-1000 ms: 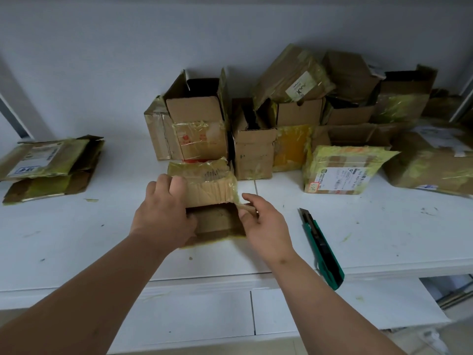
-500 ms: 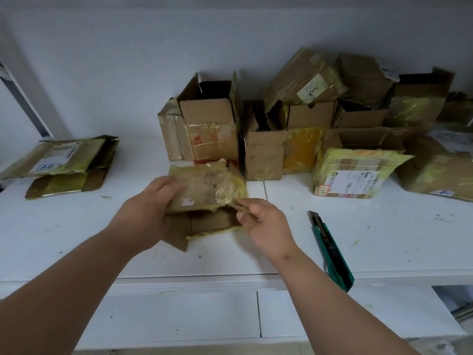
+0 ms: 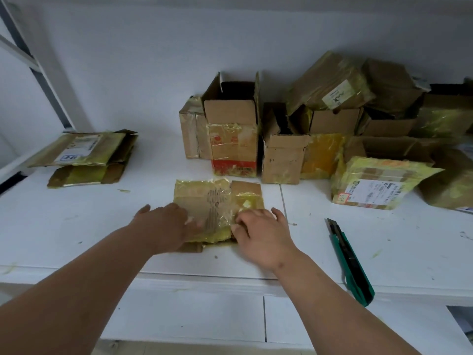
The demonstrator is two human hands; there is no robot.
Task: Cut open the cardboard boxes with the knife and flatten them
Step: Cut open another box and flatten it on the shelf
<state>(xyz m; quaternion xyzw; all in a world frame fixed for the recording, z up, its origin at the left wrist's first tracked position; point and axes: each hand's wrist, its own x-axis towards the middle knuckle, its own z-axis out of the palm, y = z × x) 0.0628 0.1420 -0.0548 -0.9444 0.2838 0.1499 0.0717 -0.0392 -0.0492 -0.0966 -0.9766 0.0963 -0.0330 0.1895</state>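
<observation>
Mostly unreadable scrawl, flattened box (image 3: 204, 201).

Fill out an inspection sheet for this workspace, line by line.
Surface: white tabletop, scuffed, with small yellowish tape scraps.
Job's things: flattened brown cardboard box wrapped in yellow tape lying flat mid-table; green-and-black utility knife lying untouched at right; pile of uncut cardboard boxes against the wall; stack of flattened boxes at left.
Clutter: nothing seen beyond scraps.
Grippers: left hand and right hand press on the box, fingers straight.
Cables: nothing seen.
Surroundings: plain white wall.
</observation>
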